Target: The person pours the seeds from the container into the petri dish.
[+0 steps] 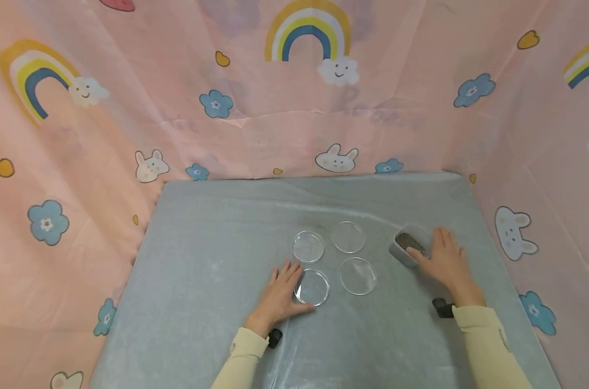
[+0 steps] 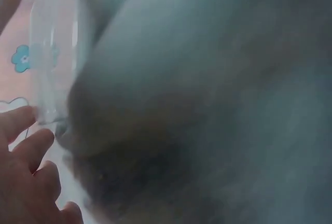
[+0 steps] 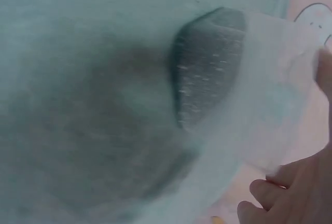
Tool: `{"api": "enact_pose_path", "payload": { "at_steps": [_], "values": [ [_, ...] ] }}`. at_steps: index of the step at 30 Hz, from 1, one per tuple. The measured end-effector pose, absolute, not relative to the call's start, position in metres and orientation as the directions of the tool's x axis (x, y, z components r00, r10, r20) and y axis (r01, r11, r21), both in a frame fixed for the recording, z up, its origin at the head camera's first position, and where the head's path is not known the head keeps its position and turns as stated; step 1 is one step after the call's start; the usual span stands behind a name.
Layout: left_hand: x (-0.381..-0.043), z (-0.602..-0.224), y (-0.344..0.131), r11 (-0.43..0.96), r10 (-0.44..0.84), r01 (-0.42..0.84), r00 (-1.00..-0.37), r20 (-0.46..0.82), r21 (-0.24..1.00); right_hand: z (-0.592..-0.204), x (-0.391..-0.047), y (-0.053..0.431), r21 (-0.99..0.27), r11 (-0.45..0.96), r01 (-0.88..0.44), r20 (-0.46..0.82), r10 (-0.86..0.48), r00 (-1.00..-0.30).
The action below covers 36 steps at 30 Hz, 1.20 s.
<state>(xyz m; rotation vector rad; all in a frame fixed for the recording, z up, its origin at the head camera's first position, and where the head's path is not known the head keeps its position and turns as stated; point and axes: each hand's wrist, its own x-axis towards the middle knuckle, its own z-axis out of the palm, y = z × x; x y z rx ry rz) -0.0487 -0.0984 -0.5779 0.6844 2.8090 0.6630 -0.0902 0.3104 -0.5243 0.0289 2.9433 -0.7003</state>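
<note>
My left hand (image 1: 278,300) holds a clear round petri dish (image 1: 318,289) at its rim, thumb at the near edge and fingers spread on the far left side. In the left wrist view the dish (image 2: 54,53) stands between thumb and fingers, with fingertips right at its lower edge. On the right, my right hand (image 1: 449,265) grips a translucent plastic tub (image 1: 405,258), thumb at its near side and fingers beyond it. Dark granular material (image 1: 411,243) that looks like soil lies inside. The right wrist view shows the dark contents (image 3: 210,68) through the tub's wall.
Three more clear petri dishes lie on the grey cloth-covered table: one dish (image 1: 308,247) behind the held one, another dish (image 1: 349,237) at the back right, a third dish (image 1: 358,276) to the right. A pink patterned curtain (image 1: 255,140) encloses the back and sides.
</note>
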Motion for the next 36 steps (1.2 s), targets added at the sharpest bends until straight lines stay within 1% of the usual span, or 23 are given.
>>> {"api": "enact_pose_path", "payload": {
  "at_steps": [3, 10, 14, 18, 21, 24, 26, 29, 31, 33, 36],
  "values": [
    [-0.046, -0.582, -0.097, 0.799, 0.463, 0.383, -0.884, -0.066, 0.464, -0.528, -0.087, 0.311, -0.478, 0.877, 0.056, -0.129, -0.007, -0.992],
    [-0.045, -0.584, -0.095, 0.799, 0.443, 0.359, -0.894, -0.067, 0.482, -0.542, -0.082, 0.311, -0.613, 0.786, 0.080, -0.126, 0.002, -0.992],
    [-0.045, -0.584, -0.095, 0.802, 0.441, 0.361, -0.895, -0.065, 0.476, -0.556, -0.077, 0.309, -0.683, 0.719, 0.129, -0.116, 0.068, -0.991],
    [-0.045, -0.584, -0.095, 0.805, 0.435, 0.357, -0.898, -0.063, 0.474, -0.568, -0.074, 0.308, -0.718, 0.676, 0.165, -0.095, 0.140, -0.986],
    [-0.045, -0.585, -0.094, 0.803, 0.432, 0.355, -0.900, -0.056, 0.479, -0.573, -0.073, 0.306, -0.748, 0.641, 0.170, -0.065, 0.184, -0.981],
    [-0.046, -0.585, -0.093, 0.805, 0.431, 0.356, -0.901, -0.055, 0.475, -0.571, -0.073, 0.300, -0.778, 0.613, 0.136, 0.003, 0.221, -0.975],
    [-0.047, -0.586, -0.093, 0.808, 0.428, 0.351, -0.901, -0.063, 0.474, -0.565, -0.073, 0.292, -0.787, 0.610, 0.089, 0.062, 0.222, -0.973],
    [-0.048, -0.586, -0.093, 0.816, 0.419, 0.340, -0.905, -0.074, 0.468, -0.556, -0.075, 0.274, -0.761, 0.648, -0.028, 0.172, 0.160, -0.972],
    [-0.047, -0.585, -0.094, 0.819, 0.413, 0.330, -0.907, -0.083, 0.470, -0.554, -0.076, 0.259, -0.727, 0.671, -0.145, 0.263, 0.078, -0.962],
    [-0.047, -0.585, -0.094, 0.822, 0.412, 0.331, -0.908, -0.083, 0.463, -0.554, -0.075, 0.243, -0.674, 0.690, -0.264, 0.348, -0.018, -0.937],
    [-0.047, -0.585, -0.094, 0.829, 0.410, 0.324, -0.907, -0.101, 0.455, -0.557, -0.073, 0.219, -0.575, 0.688, -0.443, 0.470, -0.166, -0.867]
  ]
}}
